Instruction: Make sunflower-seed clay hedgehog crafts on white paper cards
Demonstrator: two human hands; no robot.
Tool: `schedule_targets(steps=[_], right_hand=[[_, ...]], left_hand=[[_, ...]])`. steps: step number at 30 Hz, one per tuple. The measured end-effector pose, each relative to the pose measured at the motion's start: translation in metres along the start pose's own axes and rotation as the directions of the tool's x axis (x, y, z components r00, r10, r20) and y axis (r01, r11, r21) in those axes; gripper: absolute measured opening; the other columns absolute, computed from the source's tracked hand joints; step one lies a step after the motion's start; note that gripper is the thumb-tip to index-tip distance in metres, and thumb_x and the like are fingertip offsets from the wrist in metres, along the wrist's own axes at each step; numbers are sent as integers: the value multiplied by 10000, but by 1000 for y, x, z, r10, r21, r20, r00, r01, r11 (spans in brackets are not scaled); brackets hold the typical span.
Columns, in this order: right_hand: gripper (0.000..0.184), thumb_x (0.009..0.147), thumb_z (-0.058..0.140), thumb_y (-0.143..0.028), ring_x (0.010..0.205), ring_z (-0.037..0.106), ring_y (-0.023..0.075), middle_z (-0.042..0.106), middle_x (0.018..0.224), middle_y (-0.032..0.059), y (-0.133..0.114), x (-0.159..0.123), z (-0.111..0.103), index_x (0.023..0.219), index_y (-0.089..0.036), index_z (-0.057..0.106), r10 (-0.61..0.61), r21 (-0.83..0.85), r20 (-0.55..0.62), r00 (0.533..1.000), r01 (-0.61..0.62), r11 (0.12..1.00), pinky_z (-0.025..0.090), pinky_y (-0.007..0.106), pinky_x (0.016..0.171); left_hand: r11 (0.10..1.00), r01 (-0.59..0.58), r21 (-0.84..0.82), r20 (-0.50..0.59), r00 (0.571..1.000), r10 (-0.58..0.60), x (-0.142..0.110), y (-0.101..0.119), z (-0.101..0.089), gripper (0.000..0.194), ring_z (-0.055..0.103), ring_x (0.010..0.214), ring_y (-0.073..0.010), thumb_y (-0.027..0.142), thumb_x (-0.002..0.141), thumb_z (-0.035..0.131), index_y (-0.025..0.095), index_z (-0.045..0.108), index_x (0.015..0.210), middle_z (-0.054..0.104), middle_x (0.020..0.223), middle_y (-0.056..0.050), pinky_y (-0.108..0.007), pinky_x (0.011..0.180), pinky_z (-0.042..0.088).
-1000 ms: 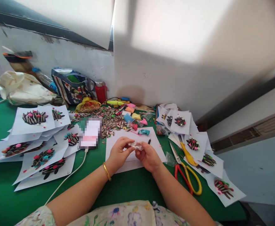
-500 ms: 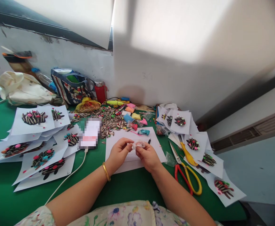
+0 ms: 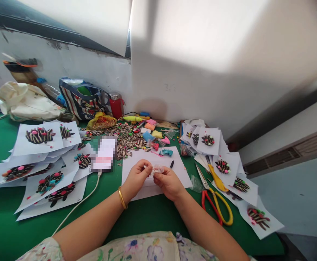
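My left hand (image 3: pixel 136 177) and my right hand (image 3: pixel 169 181) meet over a white sheet of paper (image 3: pixel 147 194). Between them is a small crumpled clear plastic wrapper (image 3: pixel 157 169) with something whitish in it. My right thumb and fingers pinch the wrapper; my left fingertips are pressed together at its left side, and whether they grip it is hard to see. On the sheet behind the hands lie a teal clay packet (image 3: pixel 166 152) and a black pen (image 3: pixel 171 164).
Sunflower seeds (image 3: pixel 125 134) and coloured clay packets (image 3: pixel 148 136) lie behind the sheet. Seed-decorated papers (image 3: pixel 41 145) are stacked left, more papers (image 3: pixel 225 165) right. Scissors (image 3: pixel 212 195) and a yellow-handled tool (image 3: pixel 216 177) lie at right. A phone (image 3: pixel 103 154) trails a cable (image 3: pixel 79 203).
The right hand and wrapper have shifted slightly left and down, closer to the left hand. More of the pen shows. Nothing else has visibly moved.
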State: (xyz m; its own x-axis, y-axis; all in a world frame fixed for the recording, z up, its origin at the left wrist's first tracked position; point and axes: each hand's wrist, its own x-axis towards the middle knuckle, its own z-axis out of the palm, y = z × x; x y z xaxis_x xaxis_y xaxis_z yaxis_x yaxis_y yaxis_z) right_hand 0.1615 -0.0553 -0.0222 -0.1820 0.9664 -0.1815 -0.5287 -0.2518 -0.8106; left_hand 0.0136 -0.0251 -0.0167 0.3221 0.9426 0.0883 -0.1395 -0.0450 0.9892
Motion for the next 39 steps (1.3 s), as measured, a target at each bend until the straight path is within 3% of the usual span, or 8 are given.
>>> schedule_targets(steps=[11,18,22,27,30,33,36,39], right_hand=[[228,644,854,-277,606,469,72,618,723,-4,-2,-3,2,801,-164,735,90,66,37,995,-92,994,370,203,569],[213,680,838,-311,603,467,71,617,744,-2,-3,-4,3,805,-172,735,94,34,69,993,-96,995,384,200,567],[224,697,831,-321,593,473,66,603,716,-7,-2,-1,0,820,-167,726,69,95,24,997,-71,993,399,188,565],[226,695,839,-298,596,492,61,588,676,-22,-2,4,-6,831,-167,715,42,169,-84,996,-28,985,425,173,570],[246,692,843,-303,608,500,54,615,726,-14,-1,3,-5,850,-163,717,48,161,-81,996,-35,986,438,171,587],[249,688,845,-324,630,519,57,634,769,-3,1,1,-1,826,-160,718,59,134,-54,997,-51,990,452,182,611],[257,689,841,-343,631,527,64,610,730,-8,0,0,1,825,-156,728,60,112,-49,997,-54,992,451,183,598],[276,709,823,-348,619,523,68,586,707,-9,-2,0,0,882,-149,745,44,105,-77,996,-36,994,445,180,566]], left_hand=[[900,224,-375,51,974,-222,-2,-5,7,342,457,630,-102,477,794,686,181,513,795,505,693,33,-231,611,387],[877,251,-410,45,966,-255,-2,-1,10,343,482,615,-99,442,746,743,176,526,756,525,673,34,-226,596,401],[878,208,-430,-16,971,-238,0,-3,8,309,499,641,-101,451,773,715,161,624,832,560,729,6,-236,620,422],[990,51,-134,-100,993,-64,0,-2,2,332,536,692,-128,433,855,622,186,687,1066,590,790,-19,-281,695,455],[984,-123,132,-114,984,138,-1,0,2,251,563,769,-153,343,792,699,217,721,1008,618,921,-45,-296,724,462],[941,-205,269,-126,961,246,0,1,2,184,567,781,-167,317,763,723,230,746,924,616,913,-50,-294,701,463],[935,-207,287,-143,956,256,1,1,0,149,564,713,-159,338,815,668,228,738,887,618,804,-31,-300,694,462],[971,-104,214,-197,969,147,3,0,-4,199,543,610,-141,381,864,608,200,689,873,590,658,2,-289,648,448]])
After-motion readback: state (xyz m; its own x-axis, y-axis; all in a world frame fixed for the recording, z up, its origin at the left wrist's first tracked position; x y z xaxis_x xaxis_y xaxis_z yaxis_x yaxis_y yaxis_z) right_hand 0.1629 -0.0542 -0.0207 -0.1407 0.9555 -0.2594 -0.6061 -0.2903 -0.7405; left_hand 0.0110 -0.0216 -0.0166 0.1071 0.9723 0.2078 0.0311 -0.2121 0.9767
